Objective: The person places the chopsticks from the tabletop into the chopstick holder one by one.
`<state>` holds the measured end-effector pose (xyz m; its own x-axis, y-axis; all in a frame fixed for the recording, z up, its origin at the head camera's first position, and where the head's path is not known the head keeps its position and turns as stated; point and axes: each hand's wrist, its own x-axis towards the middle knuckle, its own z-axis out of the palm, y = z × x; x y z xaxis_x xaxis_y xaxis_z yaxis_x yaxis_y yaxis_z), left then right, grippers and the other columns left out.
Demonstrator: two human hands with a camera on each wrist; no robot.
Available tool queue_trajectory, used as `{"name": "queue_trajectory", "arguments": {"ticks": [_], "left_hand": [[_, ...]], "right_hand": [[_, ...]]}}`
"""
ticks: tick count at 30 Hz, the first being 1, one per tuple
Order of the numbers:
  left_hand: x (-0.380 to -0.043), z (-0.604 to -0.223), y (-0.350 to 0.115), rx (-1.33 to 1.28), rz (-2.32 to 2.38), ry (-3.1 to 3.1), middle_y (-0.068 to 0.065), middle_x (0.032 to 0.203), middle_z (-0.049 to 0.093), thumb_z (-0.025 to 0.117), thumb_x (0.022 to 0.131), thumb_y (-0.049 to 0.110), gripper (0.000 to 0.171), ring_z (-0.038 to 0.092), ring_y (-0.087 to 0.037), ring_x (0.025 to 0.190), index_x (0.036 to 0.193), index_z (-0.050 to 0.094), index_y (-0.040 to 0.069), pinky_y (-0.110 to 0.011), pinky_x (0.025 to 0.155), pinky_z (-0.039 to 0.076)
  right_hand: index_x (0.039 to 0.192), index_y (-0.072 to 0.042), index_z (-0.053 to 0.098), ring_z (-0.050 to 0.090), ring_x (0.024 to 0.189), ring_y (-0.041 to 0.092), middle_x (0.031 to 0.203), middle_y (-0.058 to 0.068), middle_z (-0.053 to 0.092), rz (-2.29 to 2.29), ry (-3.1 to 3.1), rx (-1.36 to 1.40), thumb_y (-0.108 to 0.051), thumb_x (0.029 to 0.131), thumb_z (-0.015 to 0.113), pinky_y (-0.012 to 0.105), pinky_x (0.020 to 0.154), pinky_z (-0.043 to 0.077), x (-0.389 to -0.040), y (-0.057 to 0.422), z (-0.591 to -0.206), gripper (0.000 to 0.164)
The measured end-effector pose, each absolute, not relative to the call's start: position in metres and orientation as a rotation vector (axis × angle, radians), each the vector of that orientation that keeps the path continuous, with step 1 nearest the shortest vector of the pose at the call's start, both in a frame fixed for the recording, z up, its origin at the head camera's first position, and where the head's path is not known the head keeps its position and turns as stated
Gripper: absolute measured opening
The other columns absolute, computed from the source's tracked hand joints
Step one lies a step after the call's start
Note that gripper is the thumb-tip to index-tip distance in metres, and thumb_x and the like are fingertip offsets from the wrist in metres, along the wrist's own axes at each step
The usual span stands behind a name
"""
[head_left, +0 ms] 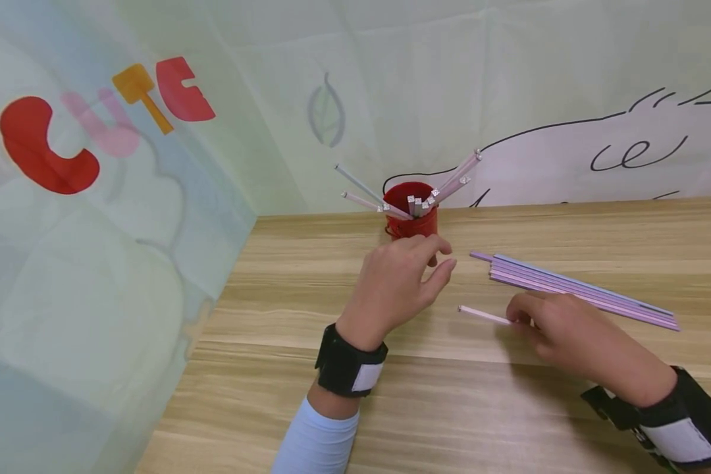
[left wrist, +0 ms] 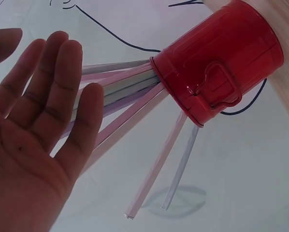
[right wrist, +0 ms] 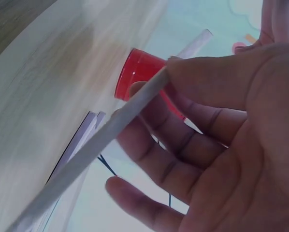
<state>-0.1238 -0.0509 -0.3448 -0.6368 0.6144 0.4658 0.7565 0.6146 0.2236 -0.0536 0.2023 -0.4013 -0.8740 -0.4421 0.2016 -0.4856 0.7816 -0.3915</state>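
Observation:
A thin pale pink stick (head_left: 482, 315) is pinched between the thumb and fingers of my right hand (head_left: 575, 332), low over the table; the right wrist view shows the stick (right wrist: 93, 145) running from the fingertips to the lower left. My left hand (head_left: 397, 283) is just in front of a small red bucket (head_left: 411, 227), fingers loosely bent and nothing in them. In the left wrist view the palm (left wrist: 28, 159) faces the camera beside the bucket (left wrist: 222, 58). Several pink, purple and grey-blue sticks (head_left: 450, 181) stand fanned out in the bucket.
Several purple, pink and blue sticks (head_left: 580, 289) lie side by side on the wooden table (head_left: 261, 368), behind my right hand. A printed cloth (head_left: 421, 85) hangs along the table's back edge, and another part of it with coloured letters covers the left side.

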Motion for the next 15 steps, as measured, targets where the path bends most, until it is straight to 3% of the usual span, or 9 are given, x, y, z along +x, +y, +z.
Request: {"name": "queue_trajectory", "arguments": {"ticks": [15], "left_hand": [[-0.1211,-0.3471,-0.0462,-1.166,-0.524,-2.673,0.003,0.091,0.071,0.065,0.098,0.042,0.031,0.061,-0.006,0.078,0.112,0.073,0.016,-0.018,0.063,0.045]], "right_hand": [[0.096,-0.014,0.066,0.046,0.065,0.0,0.078,-0.015,0.056,0.78,-2.7,0.802,-0.003,0.086,0.077,0.023,0.055,0.044,-0.0508,0.193,-0.3912,0.019]]}}
